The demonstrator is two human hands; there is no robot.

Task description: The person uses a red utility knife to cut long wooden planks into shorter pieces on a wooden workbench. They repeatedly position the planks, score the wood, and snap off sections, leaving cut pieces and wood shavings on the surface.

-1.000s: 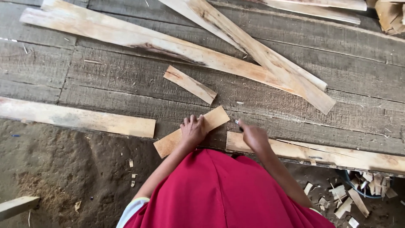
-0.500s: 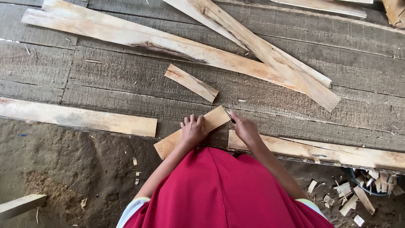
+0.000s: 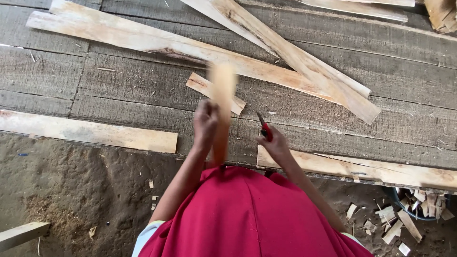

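Overhead, the head view looks down on weathered grey floor planks (image 3: pixel 119 85) strewn with long pale split boards (image 3: pixel 157 43) crossing near the top, a flat pale board (image 3: pixel 90 131) at the left edge and another (image 3: pixel 362 169) at the right. A short pale offcut (image 3: pixel 202 85) lies just behind the hands, and wood chips fill a dark bucket (image 3: pixel 419 204) at lower right. The left hand (image 3: pixel 205 124) wraps closed around a short pale wooden slat (image 3: pixel 222 112), held upright (and motion-blurred) off the floor, above the red-clothed lap (image 3: pixel 238 214). The right hand (image 3: pixel 272 143), close beside it, curls its fingers around a small red-handled tool (image 3: pixel 264 128).
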